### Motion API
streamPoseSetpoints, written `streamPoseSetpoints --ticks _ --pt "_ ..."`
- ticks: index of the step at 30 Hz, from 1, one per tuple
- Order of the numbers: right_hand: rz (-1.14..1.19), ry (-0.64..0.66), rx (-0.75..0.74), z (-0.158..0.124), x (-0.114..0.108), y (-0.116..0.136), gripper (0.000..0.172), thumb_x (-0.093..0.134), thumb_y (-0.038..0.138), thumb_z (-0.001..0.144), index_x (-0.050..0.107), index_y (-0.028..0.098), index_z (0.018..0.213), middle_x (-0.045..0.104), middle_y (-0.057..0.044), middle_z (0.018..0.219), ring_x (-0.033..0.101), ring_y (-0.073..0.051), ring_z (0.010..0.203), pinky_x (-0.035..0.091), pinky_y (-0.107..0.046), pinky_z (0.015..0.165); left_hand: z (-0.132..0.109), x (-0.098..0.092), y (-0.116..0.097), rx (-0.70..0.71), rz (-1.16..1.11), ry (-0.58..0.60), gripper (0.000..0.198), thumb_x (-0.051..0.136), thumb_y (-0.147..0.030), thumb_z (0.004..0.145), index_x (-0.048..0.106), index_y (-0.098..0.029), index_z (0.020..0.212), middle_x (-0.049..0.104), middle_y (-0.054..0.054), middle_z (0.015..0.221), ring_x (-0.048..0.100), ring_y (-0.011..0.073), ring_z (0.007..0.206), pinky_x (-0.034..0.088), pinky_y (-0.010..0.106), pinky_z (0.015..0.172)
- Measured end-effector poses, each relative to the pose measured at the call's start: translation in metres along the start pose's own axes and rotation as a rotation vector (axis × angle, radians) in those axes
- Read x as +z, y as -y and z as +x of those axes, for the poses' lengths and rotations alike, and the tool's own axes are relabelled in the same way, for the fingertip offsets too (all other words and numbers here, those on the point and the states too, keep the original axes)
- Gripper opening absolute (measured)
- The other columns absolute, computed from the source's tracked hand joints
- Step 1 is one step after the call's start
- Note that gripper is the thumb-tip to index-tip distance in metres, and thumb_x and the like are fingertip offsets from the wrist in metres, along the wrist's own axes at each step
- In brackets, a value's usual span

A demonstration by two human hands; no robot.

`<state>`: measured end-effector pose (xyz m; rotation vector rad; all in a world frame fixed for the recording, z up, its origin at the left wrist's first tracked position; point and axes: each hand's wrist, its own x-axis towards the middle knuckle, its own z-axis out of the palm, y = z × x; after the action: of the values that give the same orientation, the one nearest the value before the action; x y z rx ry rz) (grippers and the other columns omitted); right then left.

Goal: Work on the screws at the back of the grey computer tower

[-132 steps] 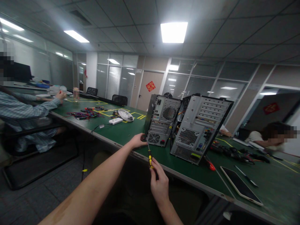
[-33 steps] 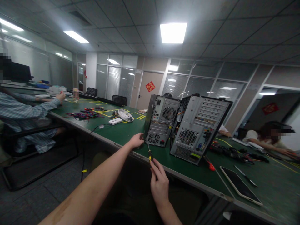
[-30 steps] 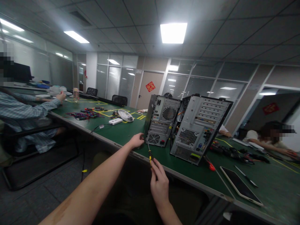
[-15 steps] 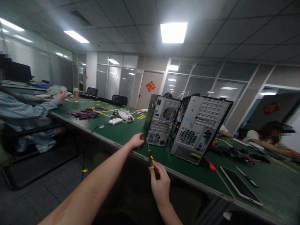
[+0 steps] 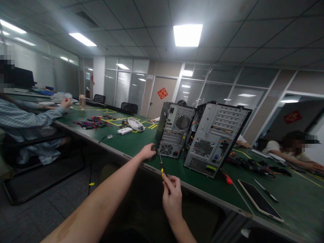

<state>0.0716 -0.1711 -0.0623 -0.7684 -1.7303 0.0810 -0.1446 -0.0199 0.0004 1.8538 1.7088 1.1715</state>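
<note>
A black-and-yellow screwdriver [image 5: 162, 167] is gripped at its handle end by my right hand [image 5: 172, 199]. Its shaft points up to the lower left back corner of the smaller computer case [image 5: 174, 131], close to the rear fan grille. My left hand [image 5: 147, 152] is at that same corner with its fingers curled in against the case edge; what they pinch, if anything, is hidden. A larger computer case [image 5: 215, 138] stands upright just to the right, its back also facing me.
Right of the cases lie a red-handled tool [image 5: 228, 179], a phone [image 5: 260, 199], a slim metal tool [image 5: 265, 190] and black cables [image 5: 253, 165]. Leftward on the green table [image 5: 121, 145] are a white power strip [image 5: 125, 130], a white oval fan cover [image 5: 136, 124] and coloured wires [image 5: 92, 123]. Co-workers sit on both sides.
My right hand has shifted its grip slightly on the screwdriver's handle, and the handle has turned and tilted a little. My left hand and both cases have stayed in place.
</note>
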Motion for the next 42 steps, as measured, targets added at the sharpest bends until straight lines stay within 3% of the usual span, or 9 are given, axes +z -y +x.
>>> streamPoseSetpoints --ticks 7,15,19,28,33,38,42 --pt "0.013 0.001 0.079 0.0010 -0.0012 0.0009 0.029 0.059 0.027 0.096 0.071 0.022 0.122 0.063 -0.008 0.102 0.065 -0.019 0.092 0.055 -0.031 0.084 0.0001 0.0006 0.0003 0.002 0.013 -0.006 0.058 0.064 -0.011 0.075 0.060 -0.012 0.133 0.075 0.009 0.109 0.070 0.0187 0.096 0.052 0.023 0.087" --pt "0.038 0.024 0.282 -0.0015 0.0013 -0.0008 0.033 0.062 0.040 0.094 0.071 0.017 0.115 0.068 -0.002 0.074 0.065 -0.016 0.062 0.053 -0.025 0.063 -0.0002 0.0007 0.0008 0.006 0.002 -0.008 0.060 0.064 -0.012 0.074 0.060 -0.011 0.134 0.075 0.009 0.108 0.071 0.0185 0.095 0.053 0.023 0.086" --pt "0.112 0.057 0.336 -0.0022 -0.0001 0.0002 0.035 0.062 0.041 0.093 0.066 0.018 0.119 0.070 -0.001 0.073 0.070 -0.017 0.065 0.055 -0.026 0.066 0.0003 0.0011 0.0020 -0.001 -0.007 -0.006 0.060 0.065 -0.012 0.075 0.059 -0.011 0.134 0.074 0.009 0.109 0.070 0.0186 0.096 0.052 0.024 0.087" --pt "0.132 0.017 0.185 0.0018 -0.0046 0.0012 0.026 0.056 0.033 0.099 0.071 0.019 0.114 0.074 -0.009 0.101 0.073 -0.020 0.084 0.059 -0.032 0.079 0.0012 0.0012 0.0036 0.003 -0.007 -0.006 0.059 0.065 -0.013 0.074 0.060 -0.013 0.133 0.074 0.009 0.107 0.070 0.0192 0.096 0.052 0.024 0.087" --pt "0.060 0.042 0.057 0.0044 -0.0061 0.0065 0.027 0.051 0.025 0.101 0.071 0.021 0.119 0.072 -0.010 0.104 0.070 -0.020 0.096 0.056 -0.032 0.086 0.0015 0.0010 0.0029 0.008 0.007 -0.005 0.059 0.065 -0.012 0.075 0.059 -0.010 0.134 0.074 0.010 0.107 0.070 0.0198 0.096 0.052 0.025 0.087" --pt "0.027 0.005 0.064 0.0028 -0.0044 0.0051 0.024 0.055 0.027 0.099 0.071 0.019 0.116 0.074 -0.010 0.106 0.071 -0.021 0.099 0.056 -0.033 0.089 0.0008 0.0009 0.0024 0.006 -0.004 -0.004 0.060 0.065 -0.012 0.075 0.059 -0.009 0.134 0.074 0.010 0.108 0.070 0.0194 0.095 0.052 0.025 0.086" --pt "0.015 0.017 0.153 0.0020 -0.0045 0.0049 0.023 0.059 0.035 0.097 0.070 0.019 0.109 0.075 -0.008 0.096 0.072 -0.020 0.083 0.058 -0.029 0.078 0.0011 0.0012 0.0032 0.007 -0.012 -0.004 0.061 0.066 -0.012 0.074 0.058 -0.009 0.135 0.074 0.010 0.108 0.070 0.0193 0.095 0.052 0.025 0.086"
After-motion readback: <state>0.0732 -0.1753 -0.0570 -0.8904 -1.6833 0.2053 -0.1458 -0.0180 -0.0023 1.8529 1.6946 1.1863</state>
